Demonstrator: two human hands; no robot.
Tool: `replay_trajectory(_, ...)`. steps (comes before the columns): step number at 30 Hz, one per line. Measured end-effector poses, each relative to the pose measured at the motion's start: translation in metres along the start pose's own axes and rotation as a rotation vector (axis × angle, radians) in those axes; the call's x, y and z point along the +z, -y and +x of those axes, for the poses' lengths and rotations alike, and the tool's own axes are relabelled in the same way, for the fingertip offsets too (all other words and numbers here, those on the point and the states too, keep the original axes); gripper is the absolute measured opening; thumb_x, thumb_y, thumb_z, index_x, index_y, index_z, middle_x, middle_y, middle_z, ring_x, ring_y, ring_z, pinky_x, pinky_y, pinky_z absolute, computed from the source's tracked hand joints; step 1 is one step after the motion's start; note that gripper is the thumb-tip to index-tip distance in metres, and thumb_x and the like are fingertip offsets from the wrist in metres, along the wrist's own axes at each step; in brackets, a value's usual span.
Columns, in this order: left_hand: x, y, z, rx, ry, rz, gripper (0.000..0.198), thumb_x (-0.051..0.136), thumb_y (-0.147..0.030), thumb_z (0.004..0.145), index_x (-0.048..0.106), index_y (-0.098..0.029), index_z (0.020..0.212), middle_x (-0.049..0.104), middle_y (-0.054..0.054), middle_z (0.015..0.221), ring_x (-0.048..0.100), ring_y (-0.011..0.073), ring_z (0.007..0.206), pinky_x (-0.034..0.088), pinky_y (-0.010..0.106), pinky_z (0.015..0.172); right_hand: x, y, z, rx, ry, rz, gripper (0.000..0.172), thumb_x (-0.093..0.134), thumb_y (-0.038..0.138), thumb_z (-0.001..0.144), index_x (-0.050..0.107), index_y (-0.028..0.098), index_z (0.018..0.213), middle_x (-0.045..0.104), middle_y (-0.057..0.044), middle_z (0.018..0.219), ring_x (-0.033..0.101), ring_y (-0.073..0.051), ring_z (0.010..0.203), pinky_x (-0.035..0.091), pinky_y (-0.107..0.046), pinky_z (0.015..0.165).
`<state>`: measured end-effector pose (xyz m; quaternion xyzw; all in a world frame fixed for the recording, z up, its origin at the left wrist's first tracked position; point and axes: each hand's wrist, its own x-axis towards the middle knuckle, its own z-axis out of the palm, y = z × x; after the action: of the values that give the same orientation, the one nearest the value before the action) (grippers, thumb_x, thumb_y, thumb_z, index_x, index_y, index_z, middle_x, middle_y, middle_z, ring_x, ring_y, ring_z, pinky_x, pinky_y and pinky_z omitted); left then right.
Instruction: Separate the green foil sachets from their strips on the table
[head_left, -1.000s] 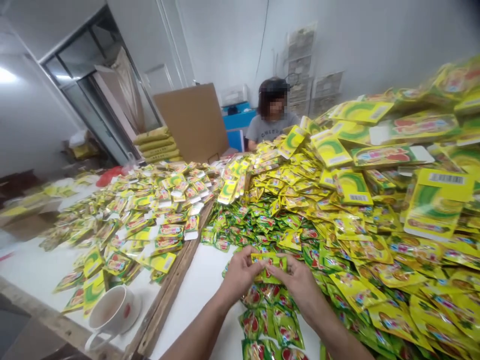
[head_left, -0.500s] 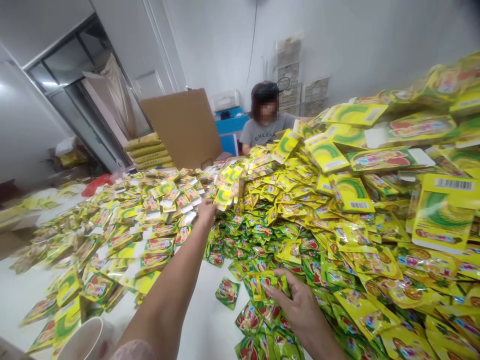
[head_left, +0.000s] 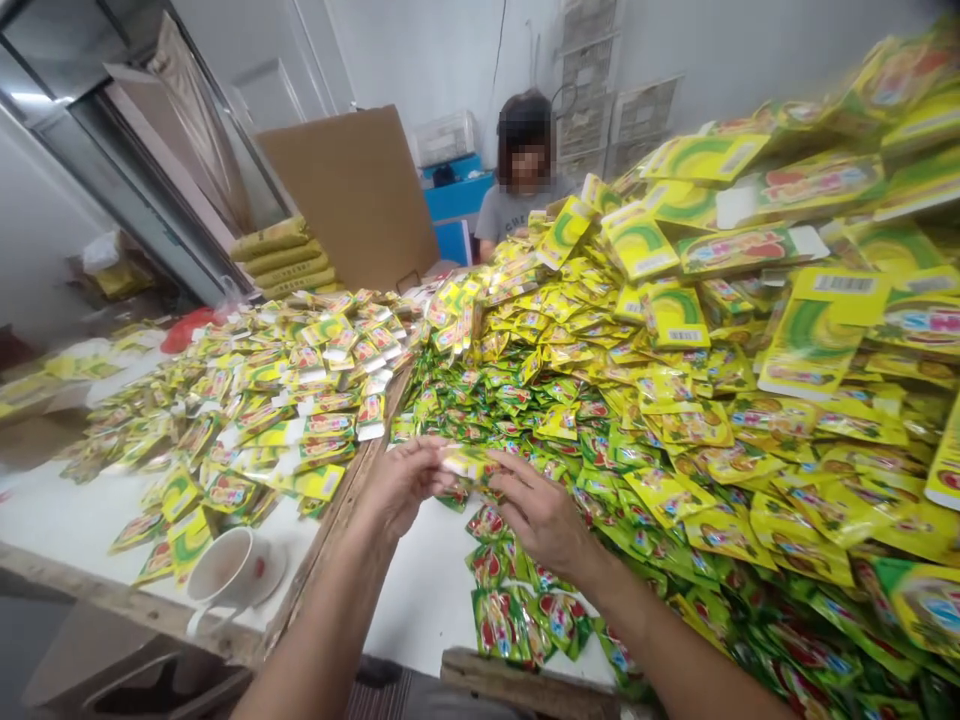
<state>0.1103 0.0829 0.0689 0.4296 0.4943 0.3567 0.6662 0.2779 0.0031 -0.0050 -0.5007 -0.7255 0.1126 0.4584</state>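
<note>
My left hand (head_left: 405, 485) and my right hand (head_left: 541, 515) meet over the white table, both pinching a small yellow flat carton (head_left: 466, 462) held between them. Just below them lie several small green sachets (head_left: 517, 620) on the table. A huge heap of green and yellow sachets (head_left: 675, 420) rises to the right of my hands. Larger yellow flat cartons (head_left: 814, 335) top that heap.
A second spread of filled yellow cartons (head_left: 285, 400) covers the left table. A white cup (head_left: 229, 570) sits near its front edge. A person in a grey shirt (head_left: 521, 195) sits at the far side. A brown cardboard sheet (head_left: 352, 195) and stacked yellow sacks (head_left: 281, 255) stand behind.
My left hand reached out to the yellow carton pile half a second ago, then came back. It now meets my right hand with a yellow carton between them.
</note>
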Motion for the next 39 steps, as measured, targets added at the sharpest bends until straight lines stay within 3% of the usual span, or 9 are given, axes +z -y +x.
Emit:
replay_trajectory(2, 0.001, 0.01, -0.001, 0.095, -0.044, 0.011, 0.031, 0.072, -0.037, 0.061, 0.063, -0.013, 0.078, 0.06, -0.001, 0.053, 0.049, 0.0065, 0.04, 0.035, 0.017, 0.04, -0.001, 0.0, 0.002, 0.17, -0.07, 0.134, 0.016, 0.054, 0.021, 0.08, 0.062, 0.021, 0.094, 0.061, -0.009, 0.115, 0.057, -0.023, 0.107, 0.047, -0.038, 0.088)
replay_trajectory(5, 0.004, 0.032, 0.002, 0.269, -0.104, 0.104, 0.035, 0.071, -0.042, 0.065, 0.064, -0.015, 0.086, 0.066, 0.0, 0.066, 0.055, 0.0076, 0.051, 0.039, 0.017, 0.047, -0.003, 0.001, 0.005, 0.542, -0.084, 0.447, 0.025, 0.062, 0.039, 0.074, 0.058, 0.02, 0.09, 0.068, -0.004, 0.081, 0.064, -0.021, 0.075, 0.051, -0.032, 0.063)
replay_trajectory(8, 0.01, 0.057, 0.003, 0.255, 0.117, 0.096, 0.04, 0.075, -0.038, 0.063, 0.065, -0.015, 0.094, 0.07, 0.007, 0.091, 0.063, 0.0165, 0.079, 0.048, 0.025, 0.068, -0.003, 0.001, 0.006, 0.699, -0.028, 0.761, 0.034, 0.065, 0.045, 0.07, 0.056, 0.019, 0.09, 0.065, 0.001, 0.07, 0.059, -0.015, 0.058, 0.045, -0.025, 0.049)
replay_trajectory(12, 0.012, 0.073, 0.003, 0.201, 0.195, 0.013, 0.047, 0.078, -0.036, 0.06, 0.063, -0.014, 0.098, 0.071, 0.009, 0.094, 0.065, 0.0229, 0.082, 0.05, 0.033, 0.072, -0.007, -0.003, 0.007, 0.712, -0.026, 0.798, 0.036, 0.066, 0.046, 0.068, 0.059, 0.018, 0.091, 0.065, -0.001, 0.075, 0.059, -0.015, 0.061, 0.045, -0.025, 0.05)
replay_trajectory(18, 0.002, 0.066, -0.001, 0.223, 0.207, 0.293, 0.038, 0.074, -0.037, 0.063, 0.064, -0.017, 0.094, 0.071, 0.006, 0.093, 0.065, 0.023, 0.085, 0.051, 0.031, 0.072, -0.025, -0.009, 0.015, 0.635, -0.381, 0.453, 0.036, 0.063, 0.048, 0.07, 0.057, 0.019, 0.091, 0.052, 0.004, 0.061, 0.047, -0.012, 0.055, 0.038, -0.024, 0.051)
replay_trajectory(23, -0.001, 0.073, -0.003, 0.245, 0.153, 0.293, 0.03, 0.07, -0.039, 0.068, 0.066, -0.017, 0.088, 0.07, 0.003, 0.084, 0.063, 0.0178, 0.073, 0.049, 0.026, 0.064, -0.035, -0.009, 0.016, 0.622, -0.124, 0.225, 0.027, 0.061, 0.043, 0.072, 0.06, 0.02, 0.086, 0.047, 0.007, 0.05, 0.035, -0.01, 0.044, 0.027, -0.023, 0.047)
replay_trajectory(29, -0.001, 0.078, -0.003, 0.221, 0.191, 0.229, 0.025, 0.072, -0.035, 0.068, 0.067, -0.016, 0.083, 0.066, 0.003, 0.083, 0.06, 0.0152, 0.075, 0.048, 0.024, 0.068, -0.041, -0.014, 0.015, 0.547, 0.092, 0.195, 0.019, 0.061, 0.035, 0.073, 0.063, 0.021, 0.085, 0.061, 0.0, 0.079, 0.051, -0.016, 0.066, 0.036, -0.025, 0.06)
replay_trajectory(34, 0.006, 0.078, -0.006, 0.224, 0.25, 0.286, 0.025, 0.073, -0.034, 0.066, 0.066, -0.016, 0.08, 0.066, 0.002, 0.08, 0.06, 0.0163, 0.074, 0.047, 0.025, 0.068, -0.03, -0.016, 0.012, 0.482, 0.055, 0.204, 0.016, 0.064, 0.033, 0.07, 0.064, 0.019, 0.077, 0.06, -0.001, 0.078, 0.054, -0.017, 0.075, 0.039, -0.027, 0.068)
replay_trajectory(39, 0.013, 0.084, -0.005, 0.141, 0.248, 0.13, 0.038, 0.077, -0.032, 0.061, 0.065, -0.015, 0.092, 0.069, 0.004, 0.084, 0.064, 0.0179, 0.073, 0.049, 0.027, 0.066, -0.017, -0.017, 0.01, 0.565, -0.169, 0.188, 0.027, 0.065, 0.042, 0.07, 0.063, 0.018, 0.083, 0.061, -0.001, 0.078, 0.055, -0.017, 0.073, 0.041, -0.028, 0.067)
